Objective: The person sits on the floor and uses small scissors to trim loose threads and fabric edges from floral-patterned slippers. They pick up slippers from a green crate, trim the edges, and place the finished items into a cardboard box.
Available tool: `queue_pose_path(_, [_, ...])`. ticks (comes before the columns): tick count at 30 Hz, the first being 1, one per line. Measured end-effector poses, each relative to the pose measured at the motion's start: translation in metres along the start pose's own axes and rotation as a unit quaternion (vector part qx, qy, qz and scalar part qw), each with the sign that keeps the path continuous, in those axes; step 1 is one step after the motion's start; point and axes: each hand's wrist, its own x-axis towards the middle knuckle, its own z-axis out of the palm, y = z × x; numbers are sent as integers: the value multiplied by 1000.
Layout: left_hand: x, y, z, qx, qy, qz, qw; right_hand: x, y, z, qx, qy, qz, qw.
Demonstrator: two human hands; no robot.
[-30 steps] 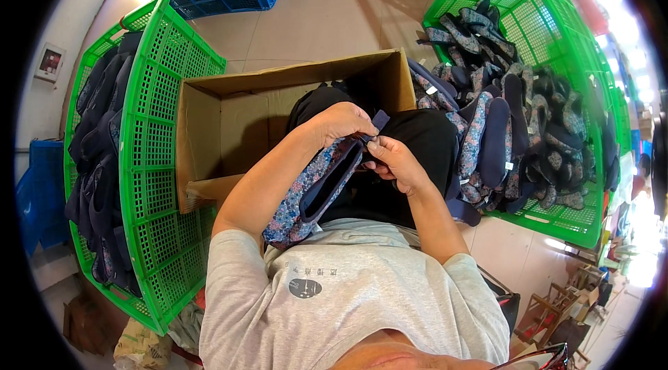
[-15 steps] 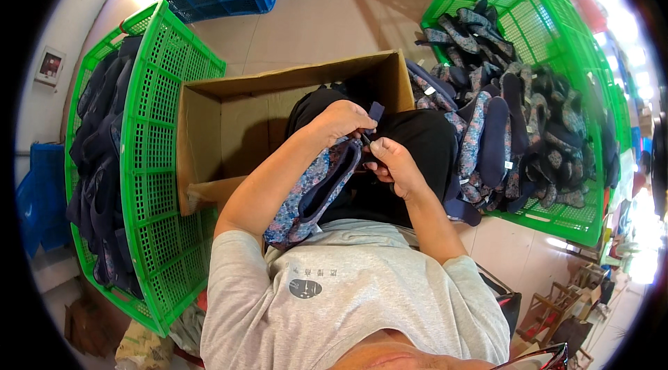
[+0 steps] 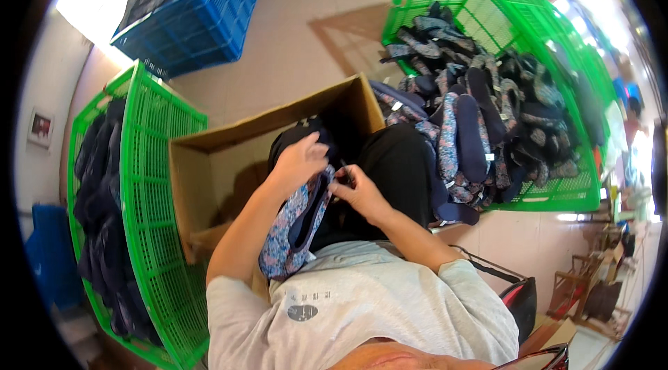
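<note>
A blue and pink floral slipper (image 3: 284, 238) with a dark navy lining lies along my left forearm, its open side up. At its far end is my left hand (image 3: 304, 160), smeared by motion, so what its fingers hold does not show. Just to the right, my right hand (image 3: 360, 192) is closed on a small dark tool (image 3: 346, 174), mostly hidden by the fingers. Its fingertips are right beside the slipper's far edge. Both hands are above my black-clad lap (image 3: 400, 168).
An open cardboard box (image 3: 191, 192) stands ahead and left of my lap. Left of it is a green crate (image 3: 156, 217) of dark slippers. A tipped green crate (image 3: 480, 18) spills floral slippers (image 3: 473, 140) at right. A blue crate (image 3: 202, 25) sits far left.
The dark strip held up between my hands is no longer visible. My left hand has shifted away from the right hand. The view has turned and moved, so the crates appear shifted.
</note>
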Motion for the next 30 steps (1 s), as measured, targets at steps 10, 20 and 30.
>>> queue_pose_path(10, [-63, 5, 37, 443, 69, 171, 878, 9, 11, 6, -96, 27, -33, 994])
queue_pose_path(20, [-45, 3, 41, 566, 133, 176, 794, 15, 8, 14, -228, 77, -50, 969])
queue_pose_path(30, [8, 20, 40, 499, 282, 193, 796, 80, -36, -14, -392, 111, -144, 902])
